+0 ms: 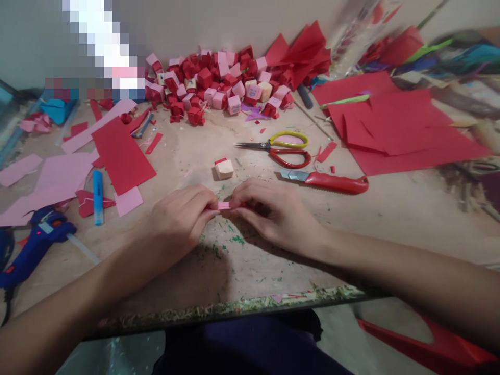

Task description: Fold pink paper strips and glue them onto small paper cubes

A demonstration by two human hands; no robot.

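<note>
Between my two hands a narrow pink paper strip is stretched, its middle showing and its ends hidden in my fingers. My left hand pinches one end between thumb and fingertips. On the other end, my right hand has its thumb and fingers closed. Just beyond the fingertips sits a small pale cube with a bit of red at its top edge. Scissors with one yellow and one red handle lie farther off, and a red-handled utility knife rests beyond my right hand.
A heap of small pink and red paper cubes lines the back. Red paper sheets lie at the right. On the left are a red paper piece, a blue marker and a blue glue gun. Scraps litter the table's front edge.
</note>
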